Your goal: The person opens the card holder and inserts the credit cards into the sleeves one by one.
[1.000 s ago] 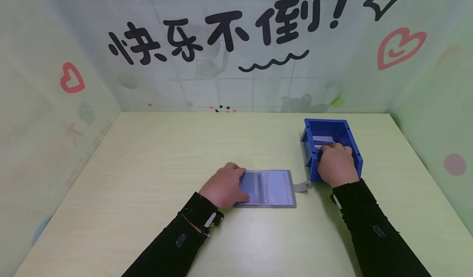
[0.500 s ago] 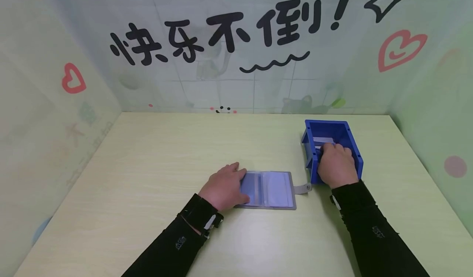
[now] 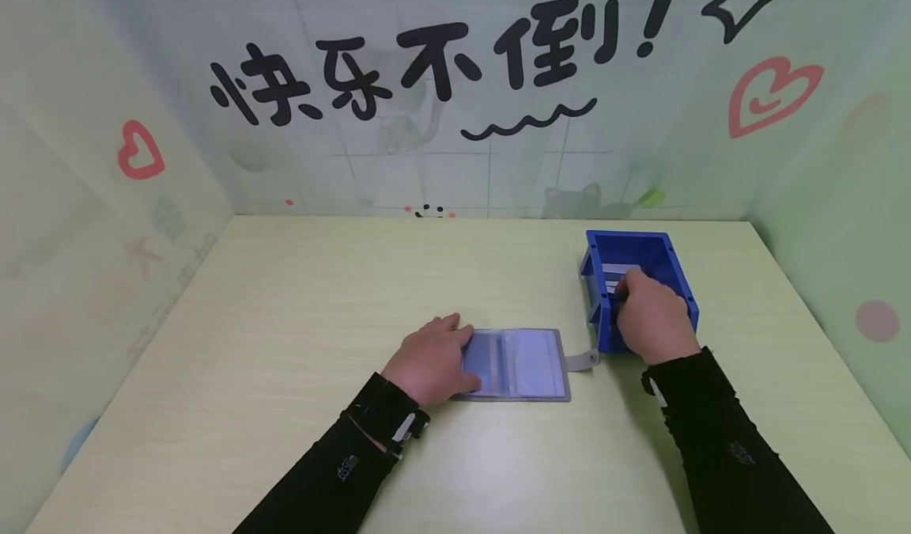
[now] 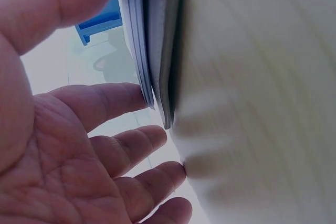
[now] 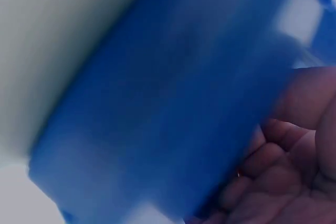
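Observation:
A grey card holder [image 3: 535, 364] with clear sleeves and a snap strap lies opened flat on the table. My left hand [image 3: 430, 362] rests at its left edge, thumb near the front and index finger near the back. In the left wrist view, the fingers [image 4: 105, 103] are loosely extended, and the index fingertip touches the edge of the sleeves [image 4: 137, 40]. My right hand [image 3: 656, 318] reaches over the front of a blue bin [image 3: 629, 237] holding several pale flat pieces [image 3: 619, 269]. Its fingers are curled, but the bin wall hides the fingertips and anything between them.
The pale wooden table [image 3: 342, 281] extends around the holder and bin. A printed cloth backdrop [image 3: 455, 170] stands along its back and both sides. The holder's strap [image 3: 584, 360] lies beside the bin's front left corner.
My right hand has turned and shifted slightly right and up inside the bin, showing more of its thumb side. My left hand and the card holder stay in place.

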`<action>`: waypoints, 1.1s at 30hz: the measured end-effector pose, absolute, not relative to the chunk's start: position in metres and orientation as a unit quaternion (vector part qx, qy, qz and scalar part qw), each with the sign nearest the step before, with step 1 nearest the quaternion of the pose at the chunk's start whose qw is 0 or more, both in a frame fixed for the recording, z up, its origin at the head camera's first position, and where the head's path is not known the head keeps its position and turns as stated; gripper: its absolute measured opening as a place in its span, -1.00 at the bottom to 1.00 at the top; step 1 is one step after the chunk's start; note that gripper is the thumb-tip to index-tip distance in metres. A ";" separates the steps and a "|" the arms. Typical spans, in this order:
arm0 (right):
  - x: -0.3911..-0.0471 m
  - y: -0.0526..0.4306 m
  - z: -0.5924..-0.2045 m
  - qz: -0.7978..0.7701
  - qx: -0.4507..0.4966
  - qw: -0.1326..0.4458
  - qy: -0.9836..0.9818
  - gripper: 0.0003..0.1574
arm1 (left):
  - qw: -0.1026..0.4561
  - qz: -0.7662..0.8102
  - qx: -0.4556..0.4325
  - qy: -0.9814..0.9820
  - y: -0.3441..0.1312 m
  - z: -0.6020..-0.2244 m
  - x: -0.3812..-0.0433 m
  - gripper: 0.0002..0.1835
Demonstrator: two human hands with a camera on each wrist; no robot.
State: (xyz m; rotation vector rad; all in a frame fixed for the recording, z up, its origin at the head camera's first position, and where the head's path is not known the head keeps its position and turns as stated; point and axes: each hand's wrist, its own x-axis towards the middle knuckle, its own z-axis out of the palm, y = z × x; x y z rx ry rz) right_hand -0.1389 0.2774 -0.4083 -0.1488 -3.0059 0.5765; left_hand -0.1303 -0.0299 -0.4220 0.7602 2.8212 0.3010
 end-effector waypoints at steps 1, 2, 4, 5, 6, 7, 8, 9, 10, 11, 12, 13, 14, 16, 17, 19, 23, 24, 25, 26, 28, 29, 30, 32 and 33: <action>-0.138 0.277 -0.405 0.195 -0.049 0.034 -0.979 -0.88 | 0.103 0.101 0.257 0.956 -0.030 -0.422 -0.130 -0.20; -0.136 0.277 -0.402 0.202 -0.049 0.035 -0.977 -0.88 | 0.103 0.101 0.257 0.956 -0.030 -0.422 -0.131 -0.20; -0.132 0.277 -0.394 0.215 -0.051 0.047 -0.974 -0.86 | 0.103 0.102 0.257 0.956 -0.031 -0.423 -0.131 -0.20; -0.130 0.277 -0.390 0.219 -0.052 0.055 -0.973 -0.85 | 0.103 0.102 0.257 0.956 -0.031 -0.422 -0.131 -0.20; -0.127 0.278 -0.385 0.222 -0.052 0.065 -0.971 -0.84 | 0.102 0.102 0.257 0.956 -0.031 -0.422 -0.131 -0.20; -0.125 0.278 -0.380 0.224 -0.051 0.079 -0.970 -0.82 | 0.102 0.102 0.258 0.955 -0.031 -0.422 -0.131 -0.20; -0.122 0.278 -0.375 0.227 -0.049 0.092 -0.968 -0.81 | 0.102 0.102 0.259 0.955 -0.031 -0.422 -0.130 -0.20; -0.118 0.278 -0.370 0.231 -0.048 0.104 -0.966 -0.80 | 0.102 0.101 0.259 0.955 -0.031 -0.422 -0.130 -0.20; -0.115 0.277 -0.365 0.236 -0.047 0.117 -0.964 -0.77 | 0.102 0.100 0.260 0.955 -0.032 -0.421 -0.130 -0.20; -0.112 0.276 -0.360 0.240 -0.046 0.132 -0.961 -0.75 | 0.102 0.098 0.260 0.955 -0.032 -0.421 -0.130 -0.20; -0.109 0.274 -0.356 0.246 -0.044 0.146 -0.957 -0.73 | 0.101 0.096 0.261 0.955 -0.032 -0.421 -0.130 -0.20; -0.106 0.271 -0.353 0.253 -0.041 0.156 -0.954 -0.71 | 0.101 0.093 0.262 0.955 -0.032 -0.421 -0.130 -0.20; -0.104 0.268 -0.351 0.261 -0.037 0.164 -0.950 -0.71 | 0.100 0.091 0.262 0.955 -0.032 -0.420 -0.130 -0.20; -0.101 0.259 -0.350 0.279 -0.017 0.171 -0.945 -0.74 | 0.097 0.087 0.265 0.956 -0.032 -0.420 -0.130 -0.20; -0.101 0.254 -0.351 0.290 -0.004 0.167 -0.942 -0.77 | 0.096 0.084 0.266 0.956 -0.032 -0.420 -0.131 -0.20; -0.102 0.244 -0.356 0.316 0.026 0.140 -0.938 -0.81 | 0.094 0.080 0.267 0.956 -0.032 -0.420 -0.131 -0.20; -0.106 0.220 -0.376 0.363 0.056 0.043 -0.929 -0.79 | 0.096 0.079 0.265 0.956 -0.032 -0.421 -0.130 -0.20; -0.107 0.215 -0.382 0.369 0.058 0.017 -0.927 -0.77 | 0.097 0.079 0.263 0.957 -0.032 -0.421 -0.130 -0.19; -0.108 0.209 -0.387 0.374 0.056 -0.005 -0.925 -0.76 | 0.098 0.079 0.261 0.957 -0.032 -0.422 -0.130 -0.19; -0.109 0.204 -0.392 0.380 0.053 -0.024 -0.923 -0.75 | 0.099 0.078 0.259 0.957 -0.032 -0.422 -0.131 -0.19; -0.110 0.196 -0.400 0.383 0.050 -0.052 -0.921 -0.73 | 0.101 0.077 0.256 0.958 -0.031 -0.423 -0.131 -0.18; -0.110 0.194 -0.404 0.381 0.051 -0.060 -0.921 -0.73 | 0.102 0.076 0.256 0.958 -0.031 -0.423 -0.131 -0.18; -0.110 0.191 -0.407 0.377 0.052 -0.064 -0.922 -0.73 | 0.104 0.075 0.255 0.958 -0.031 -0.423 -0.131 -0.17; -0.110 0.188 -0.411 0.373 0.055 -0.070 -0.924 -0.74 | 0.105 0.075 0.254 0.959 -0.030 -0.422 -0.131 -0.17; -0.110 0.187 -0.412 0.368 0.058 -0.071 -0.925 -0.74 | 0.106 0.076 0.254 0.958 -0.030 -0.422 -0.131 -0.17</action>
